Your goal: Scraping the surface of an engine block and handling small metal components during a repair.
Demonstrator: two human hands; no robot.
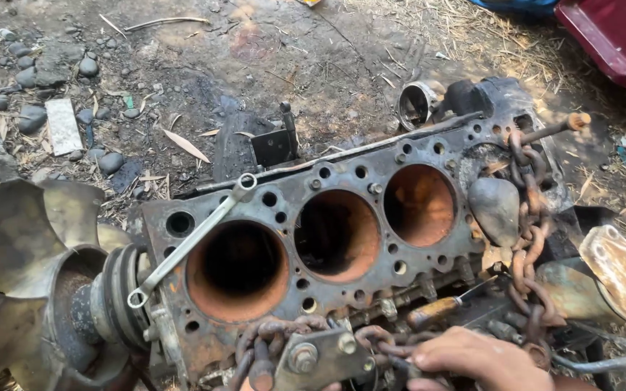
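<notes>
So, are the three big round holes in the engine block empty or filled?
Empty. All three cylinder bores of the engine block show bare rusty walls and dark depth, with no piston top visible.

Right hand (472,360) cropped at the wrist by the bottom edge, fingertips hidden among rusty chain (527,239); fan (9,275) truncated at left; red object (614,36) cut off top right; left hand unseen.

Dappled daylight, bright patches upper right, soft shade elsewhere; focus sharp, slight wide-angle stretching at edges.

Wrench (190,242) on engine block (371,188), fan (16,289) left
</notes>
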